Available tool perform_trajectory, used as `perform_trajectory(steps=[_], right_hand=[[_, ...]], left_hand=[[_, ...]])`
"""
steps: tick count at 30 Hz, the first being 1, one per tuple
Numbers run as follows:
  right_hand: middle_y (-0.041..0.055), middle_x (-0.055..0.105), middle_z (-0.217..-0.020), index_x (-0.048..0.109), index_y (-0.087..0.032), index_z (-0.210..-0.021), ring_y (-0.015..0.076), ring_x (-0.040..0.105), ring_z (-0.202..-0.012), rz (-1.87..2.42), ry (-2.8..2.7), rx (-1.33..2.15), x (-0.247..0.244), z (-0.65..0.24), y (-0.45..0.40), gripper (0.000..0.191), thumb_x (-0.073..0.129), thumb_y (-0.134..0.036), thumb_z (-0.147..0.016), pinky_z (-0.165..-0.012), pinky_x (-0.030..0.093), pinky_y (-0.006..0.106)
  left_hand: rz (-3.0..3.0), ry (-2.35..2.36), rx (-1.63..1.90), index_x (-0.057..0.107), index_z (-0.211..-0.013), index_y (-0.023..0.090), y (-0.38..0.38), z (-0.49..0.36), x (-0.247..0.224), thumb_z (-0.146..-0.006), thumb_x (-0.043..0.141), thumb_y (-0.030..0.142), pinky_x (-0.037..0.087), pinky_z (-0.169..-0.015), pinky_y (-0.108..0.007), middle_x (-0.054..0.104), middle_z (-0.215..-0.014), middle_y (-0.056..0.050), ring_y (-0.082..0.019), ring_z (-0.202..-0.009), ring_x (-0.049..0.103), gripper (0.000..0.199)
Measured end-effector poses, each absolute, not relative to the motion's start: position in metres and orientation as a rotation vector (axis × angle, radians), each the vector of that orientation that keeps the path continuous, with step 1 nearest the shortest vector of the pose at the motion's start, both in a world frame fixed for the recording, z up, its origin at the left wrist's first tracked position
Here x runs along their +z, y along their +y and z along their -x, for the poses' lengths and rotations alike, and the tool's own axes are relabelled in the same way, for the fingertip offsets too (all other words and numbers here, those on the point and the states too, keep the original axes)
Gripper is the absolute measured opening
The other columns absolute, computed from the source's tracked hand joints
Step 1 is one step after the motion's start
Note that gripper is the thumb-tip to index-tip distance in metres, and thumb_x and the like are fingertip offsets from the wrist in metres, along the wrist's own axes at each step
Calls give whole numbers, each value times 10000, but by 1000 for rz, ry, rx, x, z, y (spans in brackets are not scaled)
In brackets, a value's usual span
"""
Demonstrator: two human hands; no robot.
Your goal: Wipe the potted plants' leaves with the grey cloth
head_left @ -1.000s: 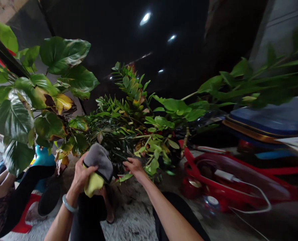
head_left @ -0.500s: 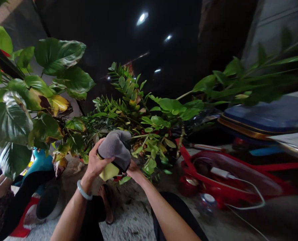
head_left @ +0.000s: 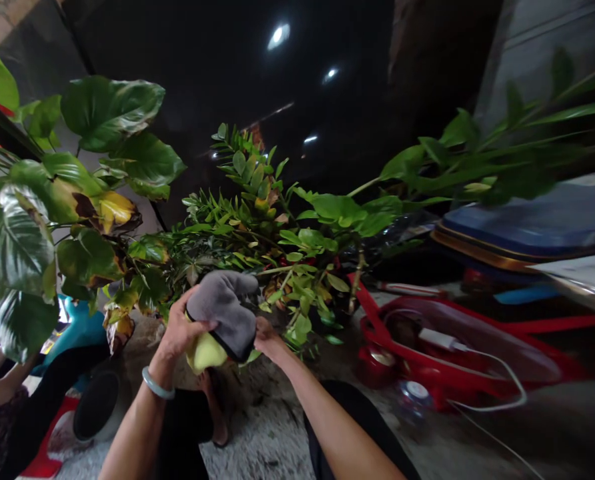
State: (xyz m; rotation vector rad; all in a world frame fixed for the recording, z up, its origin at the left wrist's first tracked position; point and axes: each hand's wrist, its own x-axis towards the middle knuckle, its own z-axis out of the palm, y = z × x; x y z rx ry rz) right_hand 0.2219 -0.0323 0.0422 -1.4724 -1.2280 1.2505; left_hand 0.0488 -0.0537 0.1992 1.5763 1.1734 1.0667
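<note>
two bare hands are at one soft cloth (head_left: 222, 300), grey on one side and yellow on the other. it is low down in the middle, in front of the leafy green plants (head_left: 337, 210). the left hand (head_left: 178, 333) grips it: the thumb lies on the cloth, and most of the other fingers are tucked behind where i can't see them. a pale bracelet (head_left: 157, 385) goes round that wrist. the right hand (head_left: 272, 340) is at the cloth's right edge with its fingers bent in. their tips are hard to see, so i can't tell if they pinch the cloth, a leaf behind it, or nothing.

the cloth hides some stems. on the left, big leaves (head_left: 105, 110), some with yellow and brown bits, cover part of another person (head_left: 52, 380), who is cut off by the edge. a dark round pot (head_left: 97, 405) is near that person.

on the right, a red tub (head_left: 427, 377) looks smeary, with a white plug (head_left: 437, 339) and its cord (head_left: 515, 380). a little jar (head_left: 413, 399) beside it is blurry. some blue things (head_left: 527, 223) run off the right edge, and i can't make them out.
</note>
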Motion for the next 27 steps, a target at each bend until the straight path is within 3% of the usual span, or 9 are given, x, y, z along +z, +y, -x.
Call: perform_trajectory(steps=[4, 10, 17, 23, 27], right_hand=[[-36, 537, -481, 558, -205, -559, 152, 590, -521, 1470, -1193, 1254, 45, -225, -30, 120, 582, -238, -671, -509, 379, 226], [-12, 613, -516, 611, -200, -563, 193, 634, -595, 1461, -1153, 1255, 43, -233, -30, 134, 554, -280, -654, -542, 416, 249], [12, 666, -605, 552, -215, -572, 152, 598, -527, 1488, -1063, 1252, 45, -229, -30, 142, 546, -306, -681, -473, 362, 237], [-24, 548, -481, 535, -226, -519, 154, 548, -527, 1496, -1083, 1215, 43, -236, -29, 171, 566, -304, -667, -491, 346, 245], [-24, 571, -491, 551, -222, -542, 157, 574, -544, 1506, -1086, 1234, 41, -239, -29, 150, 561, -298, -671, -500, 351, 242]], left_hand=[[-1589, 1251, 1269, 657, -1320, 132, -44, -51, 182, -532, 863, 309, 487, -1029, -395, 712, -1250, -123, -328, -1164, 639, 833], [-1672, 1212, 709, 777, -1136, 154, -77, -35, 164, -432, 896, 157, 470, -1053, -431, 760, -1131, -90, -352, -1117, 654, 714], [-1485, 1386, 1375, 598, -1400, 138, -45, -19, 181, -580, 845, 312, 522, -986, -406, 731, -1207, -117, -316, -1104, 674, 874], [-1682, 1468, 906, 770, -1122, 158, -70, -7, 135, -473, 845, 162, 497, -1024, -507, 787, -1044, -90, -360, -1041, 687, 653], [-1635, 1566, 1116, 738, -1199, 174, -76, 11, 159, -543, 854, 255, 507, -1016, -485, 774, -1090, -90, -351, -1061, 687, 671]])
